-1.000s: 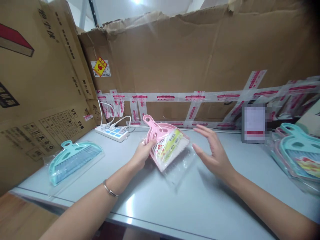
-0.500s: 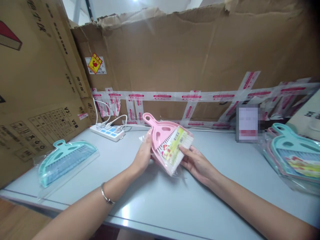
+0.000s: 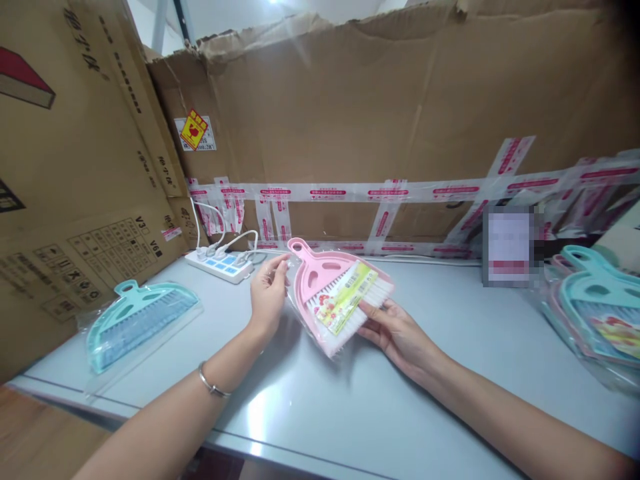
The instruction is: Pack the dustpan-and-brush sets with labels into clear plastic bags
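A pink dustpan-and-brush set [image 3: 320,283] in a clear plastic bag, with a yellow-green label, is held above the grey table [image 3: 350,400]. My right hand [image 3: 393,330] grips its lower right edge from beneath, fingers closed on it. My left hand [image 3: 267,293] is at the bag's left side by the handle, fingertips pinching the clear plastic there. A teal bagged set [image 3: 135,320] lies flat on the table at the left, apart from both hands.
Cardboard walls [image 3: 400,120] taped with pink-printed tape enclose the table at back and left. A white power strip [image 3: 217,263] with plugged cables sits at the back left. A stack of bagged teal and pink sets [image 3: 595,300] lies at the right edge.
My right hand, open beside the bag a second ago, came in and took hold of the pink set. My left hand shifted from its side edge up to the plastic near the handle.
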`<state>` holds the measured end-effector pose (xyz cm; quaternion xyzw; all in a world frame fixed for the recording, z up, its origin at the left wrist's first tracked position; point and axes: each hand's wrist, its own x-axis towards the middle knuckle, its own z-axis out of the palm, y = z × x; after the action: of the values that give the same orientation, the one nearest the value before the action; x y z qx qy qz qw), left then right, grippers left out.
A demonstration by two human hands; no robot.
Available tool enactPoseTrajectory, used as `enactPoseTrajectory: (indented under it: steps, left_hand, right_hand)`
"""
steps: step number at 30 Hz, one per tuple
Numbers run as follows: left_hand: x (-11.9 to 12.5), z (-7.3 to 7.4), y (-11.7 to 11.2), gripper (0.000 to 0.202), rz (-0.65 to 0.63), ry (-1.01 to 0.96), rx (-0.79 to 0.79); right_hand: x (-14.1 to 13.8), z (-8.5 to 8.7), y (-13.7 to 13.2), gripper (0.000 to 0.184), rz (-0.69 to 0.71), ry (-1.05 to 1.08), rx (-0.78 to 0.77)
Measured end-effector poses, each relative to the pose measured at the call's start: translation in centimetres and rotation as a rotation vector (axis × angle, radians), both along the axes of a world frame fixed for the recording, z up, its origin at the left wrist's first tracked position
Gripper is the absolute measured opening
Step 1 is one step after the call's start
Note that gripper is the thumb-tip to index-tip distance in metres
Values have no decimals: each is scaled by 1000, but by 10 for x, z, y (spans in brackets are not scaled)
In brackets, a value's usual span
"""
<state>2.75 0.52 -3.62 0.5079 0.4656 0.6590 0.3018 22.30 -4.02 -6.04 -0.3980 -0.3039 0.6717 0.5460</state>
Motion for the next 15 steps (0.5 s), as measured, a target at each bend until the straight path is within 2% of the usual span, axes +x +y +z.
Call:
enactPoseTrajectory:
  steps: [5,8,10,11,14,15]
  left_hand:
    - [-6,-2,10,27,21,-55,-64]
    - [-27,10,28,27,109,-111,-45]
    - [-59,27,45,21,285,-121,29]
    - [-80,37,52,17,422,-96,67]
    - [-156,64,61,9,920,230,192]
    - [-179,69,59,7,997,264,197]
  right_hand:
    - [3,-1,1,33,52,-26,-18]
    - [6,1,0,34,89,-45,-16]
    - [9,4,-1,36,108,-54,-7]
    - [10,5,-2,38,111,-57,0]
    - [11,8,-3,42,114,-58,13]
    - [11,8,-4,43,117,-57,12]
